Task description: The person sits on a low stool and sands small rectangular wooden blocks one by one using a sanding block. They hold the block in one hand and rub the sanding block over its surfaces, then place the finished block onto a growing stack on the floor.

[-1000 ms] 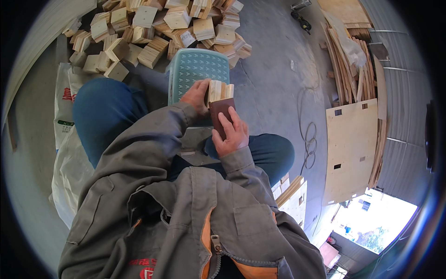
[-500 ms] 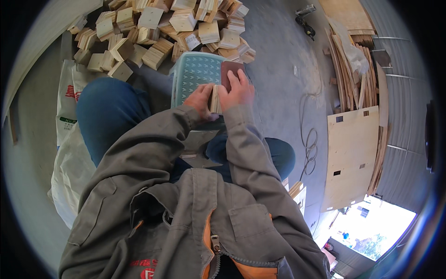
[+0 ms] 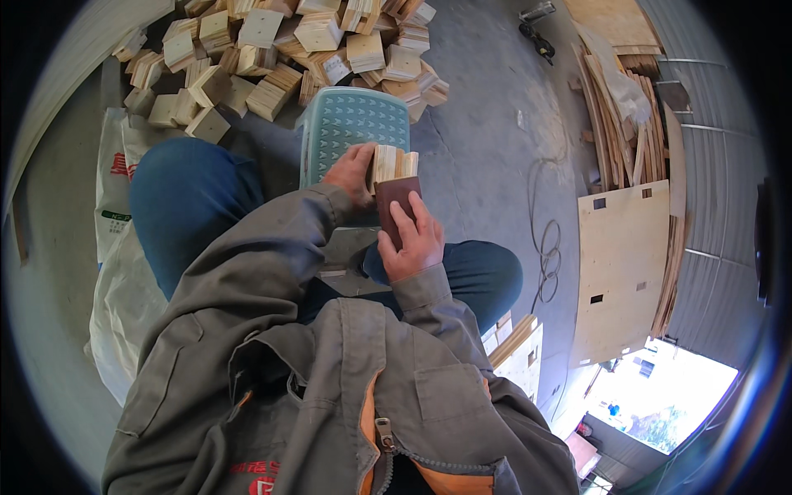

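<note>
A small plywood block (image 3: 394,162) with pale layered edges is held over the near part of a teal plastic stool (image 3: 359,115). My left hand (image 3: 352,175) grips the block from its left side, fingers closed round it. In my right hand (image 3: 415,241) is a flat reddish-brown sanding block (image 3: 393,196), its far end against the near side of the plywood block. The right fingers lie bent over the sanding block's top; its underside is hidden.
Beyond the stool lies a heap of plywood blocks (image 3: 276,91). A white plastic sack (image 3: 124,272) is beside my left knee. To the right, a thin cable (image 3: 547,256) coils on the floor near leaning plywood sheets (image 3: 623,272). More boards (image 3: 516,346) stand by my right elbow.
My right hand has drawn back toward me with the sanding block, off the stool's right side. The plywood block has turned, showing more of its layered face. My left hand stays near its place.
</note>
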Motion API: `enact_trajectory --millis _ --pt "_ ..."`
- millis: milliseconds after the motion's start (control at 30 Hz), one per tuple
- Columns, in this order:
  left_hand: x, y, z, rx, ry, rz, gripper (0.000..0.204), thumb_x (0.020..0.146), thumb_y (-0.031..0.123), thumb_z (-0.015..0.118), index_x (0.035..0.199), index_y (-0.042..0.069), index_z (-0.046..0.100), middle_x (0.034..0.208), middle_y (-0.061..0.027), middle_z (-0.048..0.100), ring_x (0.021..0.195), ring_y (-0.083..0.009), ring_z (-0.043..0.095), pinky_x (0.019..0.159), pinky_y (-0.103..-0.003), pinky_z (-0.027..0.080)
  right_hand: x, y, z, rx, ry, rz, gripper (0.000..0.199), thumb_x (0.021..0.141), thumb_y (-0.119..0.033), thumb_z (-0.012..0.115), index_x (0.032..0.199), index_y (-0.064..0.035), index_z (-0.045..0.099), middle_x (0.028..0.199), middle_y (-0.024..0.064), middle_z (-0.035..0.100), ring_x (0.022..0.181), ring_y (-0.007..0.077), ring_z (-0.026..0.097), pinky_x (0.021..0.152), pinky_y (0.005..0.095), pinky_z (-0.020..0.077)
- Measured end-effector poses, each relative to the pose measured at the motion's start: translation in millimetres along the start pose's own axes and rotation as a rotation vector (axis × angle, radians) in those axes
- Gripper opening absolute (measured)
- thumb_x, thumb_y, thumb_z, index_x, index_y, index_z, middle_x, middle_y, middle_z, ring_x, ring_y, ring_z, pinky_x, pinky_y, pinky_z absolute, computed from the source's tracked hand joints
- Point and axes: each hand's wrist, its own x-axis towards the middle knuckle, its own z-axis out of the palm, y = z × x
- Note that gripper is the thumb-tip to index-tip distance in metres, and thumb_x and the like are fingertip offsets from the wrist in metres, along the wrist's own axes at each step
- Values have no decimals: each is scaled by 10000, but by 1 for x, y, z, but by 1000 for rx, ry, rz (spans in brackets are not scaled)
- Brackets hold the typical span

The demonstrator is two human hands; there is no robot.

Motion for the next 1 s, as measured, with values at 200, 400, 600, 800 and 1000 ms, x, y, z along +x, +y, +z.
enact_trajectory --millis 200,400,600,800,1000 --pt "-2 -6 -2 -11 13 26 1032 700 329 939 1550 64 417 1491 -233 501 1377 -433 538 1164 -435 465 80 0 31 -40 25 64 540 830 -180 804 1361 -137 717 1537 146 567 1263 378 604 1092 483 481" --pt "-1 9 -10 55 -21 -1 1054 679 300 945 1560 94 404 1487 -202 509 1362 -410 549 1148 -440 480 152 1 38 -94 -137 283 536 855 -267 767 1380 -173 720 1567 105 548 1284 378 577 1128 480 470" --pt "-3 5 -6 22 -4 8 952 737 287 906 1539 97 431 1475 -208 520 1348 -414 559 1134 -456 487 95 10 39 -25 44 49 557 826 -216 813 1367 -127 717 1537 179 556 1277 401 586 1099 491 476" --pt "0 -5 1 35 27 13 900 777 321 885 1523 87 439 1462 -226 528 1316 -447 575 1121 -464 490 12 0 7 28 -34 -29 595 809 -216 820 1388 -146 703 1556 153 532 1222 388 582 1064 517 469" --pt "-1 7 -4 54 13 7 920 752 310 905 1511 71 443 1454 -229 528 1314 -446 577 1115 -465 493 -2 -2 -4 28 -29 -32 585 791 -185 831 1364 -159 716 1550 135 542 1213 370 588 1047 503 479"
